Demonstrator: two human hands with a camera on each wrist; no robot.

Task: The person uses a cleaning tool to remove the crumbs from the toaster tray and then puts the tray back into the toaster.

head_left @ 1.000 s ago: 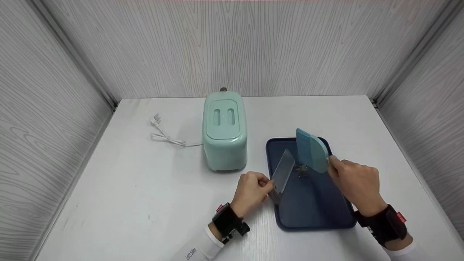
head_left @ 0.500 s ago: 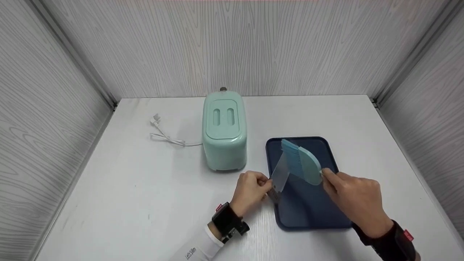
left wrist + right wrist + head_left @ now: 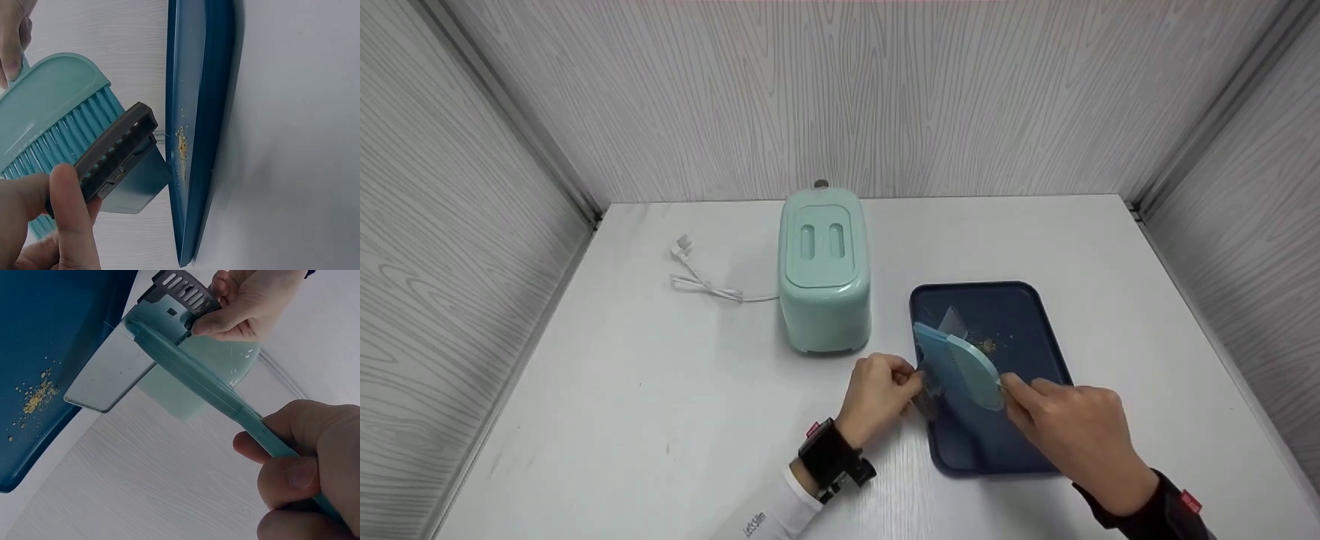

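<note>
Two black wristbands (image 3: 829, 454) sit closest, one per arm, plus one white sleeve (image 3: 769, 514) with dark lettering on the left arm. Two hands busy: the right hand (image 3: 1076, 427) has its fingers wrapped round the handle of one light-teal plastic brush with blue bristles (image 3: 975, 375), and the left hand (image 3: 881, 394) is pinching one see-through flat plate with a dark grey slotted end (image 3: 112, 371) by that end. Brush and plate overlap at the left side of one navy-blue rectangular tray (image 3: 982, 450); can't tell if the bristles actually touch the plate. One loose patch of yellowish-brown crumbs (image 3: 987, 346) lies on the tray, too tiny to count. Further back there's one mint-green rounded toaster-like appliance (image 3: 825, 322), upright, two oblong recesses on top, with one white cord (image 3: 727, 294) and one plug on its left. Behind everything, one grey wood-grain back wall (image 3: 840, 97).
</note>
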